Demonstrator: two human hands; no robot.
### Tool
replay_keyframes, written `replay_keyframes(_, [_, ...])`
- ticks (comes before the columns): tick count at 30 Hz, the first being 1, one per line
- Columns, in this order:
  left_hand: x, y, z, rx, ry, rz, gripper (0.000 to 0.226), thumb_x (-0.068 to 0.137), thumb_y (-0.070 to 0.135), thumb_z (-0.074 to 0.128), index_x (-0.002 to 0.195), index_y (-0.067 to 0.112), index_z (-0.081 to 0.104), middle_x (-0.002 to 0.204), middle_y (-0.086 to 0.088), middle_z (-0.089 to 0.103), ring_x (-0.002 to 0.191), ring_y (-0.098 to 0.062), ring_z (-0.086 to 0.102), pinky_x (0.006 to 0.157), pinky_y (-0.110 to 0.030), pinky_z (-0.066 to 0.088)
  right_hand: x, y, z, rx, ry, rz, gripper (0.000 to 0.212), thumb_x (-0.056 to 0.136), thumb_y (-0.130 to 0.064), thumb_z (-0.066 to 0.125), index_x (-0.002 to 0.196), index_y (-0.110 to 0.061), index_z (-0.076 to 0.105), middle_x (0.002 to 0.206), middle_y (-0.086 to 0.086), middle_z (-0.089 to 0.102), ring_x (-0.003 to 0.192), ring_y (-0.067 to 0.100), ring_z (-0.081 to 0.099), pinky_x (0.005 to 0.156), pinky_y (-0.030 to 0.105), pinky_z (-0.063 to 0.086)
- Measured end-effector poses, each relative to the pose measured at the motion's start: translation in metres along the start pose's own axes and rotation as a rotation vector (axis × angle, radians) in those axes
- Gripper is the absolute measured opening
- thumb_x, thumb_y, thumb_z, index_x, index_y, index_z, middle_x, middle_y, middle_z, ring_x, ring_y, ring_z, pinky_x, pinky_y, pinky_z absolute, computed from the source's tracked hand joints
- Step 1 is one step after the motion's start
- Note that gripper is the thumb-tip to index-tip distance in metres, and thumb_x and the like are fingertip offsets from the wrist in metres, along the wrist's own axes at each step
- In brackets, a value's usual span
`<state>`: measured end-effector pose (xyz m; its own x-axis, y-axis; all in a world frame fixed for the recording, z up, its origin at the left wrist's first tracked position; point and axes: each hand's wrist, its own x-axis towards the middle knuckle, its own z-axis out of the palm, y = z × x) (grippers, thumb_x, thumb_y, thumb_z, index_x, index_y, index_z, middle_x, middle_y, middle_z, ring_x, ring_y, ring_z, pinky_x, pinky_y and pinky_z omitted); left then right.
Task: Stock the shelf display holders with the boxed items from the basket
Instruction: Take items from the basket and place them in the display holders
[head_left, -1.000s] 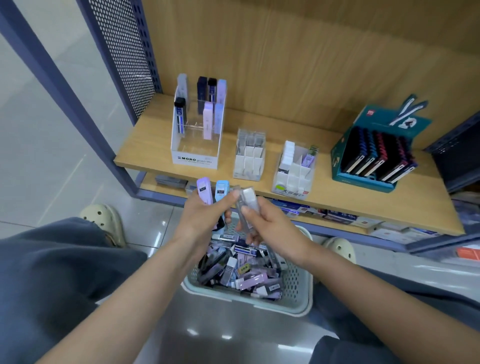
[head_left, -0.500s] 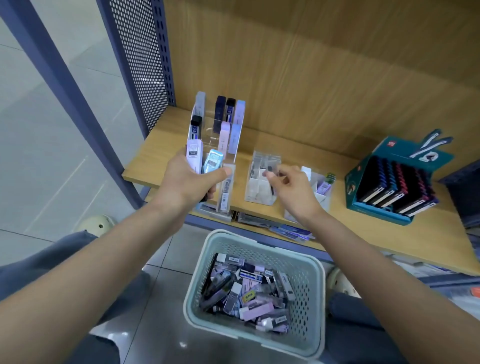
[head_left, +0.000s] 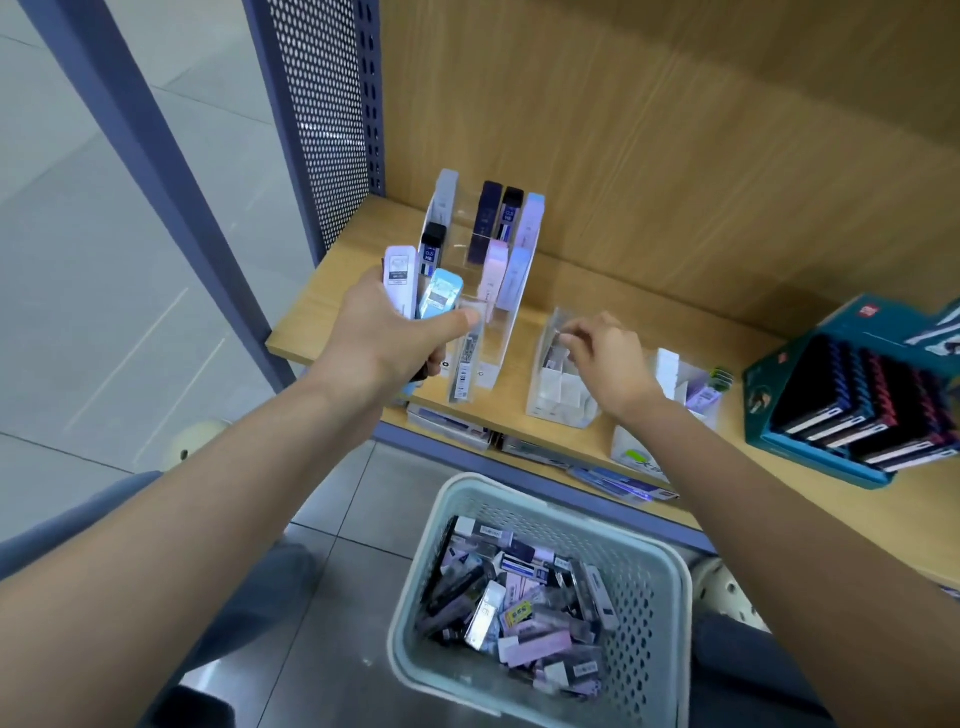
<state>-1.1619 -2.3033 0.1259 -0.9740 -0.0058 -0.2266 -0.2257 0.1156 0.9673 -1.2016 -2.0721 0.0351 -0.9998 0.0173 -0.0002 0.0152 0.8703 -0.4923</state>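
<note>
Both hands came up from the pale green perforated plastic basket (head_left: 649, 613). The right hand (head_left: 608, 358) is now at the small clear acrylic holder (head_left: 545, 400), and the left hand (head_left: 384, 338) has raised its bundle of slim pastel boxes (head_left: 415, 291) to the shelf.

Shop shelving in soft, even light.
A wooden shelf (head_left: 332, 306) meets a wood back wall (head_left: 675, 156); blue perforated side panel (head_left: 322, 114); glossy grey floor tiles (head_left: 78, 234).

Left grip (head_left: 390, 343) curled tight (thumb across), right grip (head_left: 609, 364) pinching, both forearms extended
</note>
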Motion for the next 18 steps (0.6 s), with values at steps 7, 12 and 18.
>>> replay_keyframes(7, [-0.002,0.0,0.006,0.014,-0.032,0.0,0.026,0.081,0.019,0.072,0.087,0.01,0.049,0.056,-0.003,0.05,0.037,-0.004,0.043,0.037,-0.012,0.034,0.002,0.003,0.002,-0.052,0.051,0.104,0.005,0.092,-0.019,0.059,0.096,-0.018,0.06,0.103,0.001,0.061,0.082,0.015,0.058,0.071,0.032,0.051])
replay_keyframes(12, [-0.003,0.0,0.009,0.024,-0.037,0.001,0.025,0.081,0.019,0.072,0.084,0.012,0.048,0.057,-0.003,0.05,0.037,-0.003,0.044,0.037,-0.012,0.035,-0.011,-0.03,-0.01,0.033,0.118,-0.008,0.009,0.095,-0.019,0.053,0.103,-0.018,0.056,0.1,-0.006,0.052,0.076,0.004,0.051,0.067,0.022,0.04])
replay_keyframes(18, [-0.008,0.001,0.016,0.002,-0.027,0.031,0.024,0.081,0.013,0.072,0.073,0.017,0.05,0.053,-0.002,0.05,0.035,-0.002,0.042,0.036,-0.011,0.033,-0.059,-0.079,-0.033,0.657,-0.226,-0.068,0.028,0.087,-0.001,0.057,0.102,-0.025,0.055,0.094,-0.007,0.061,0.077,0.004,0.057,0.077,0.021,0.049])
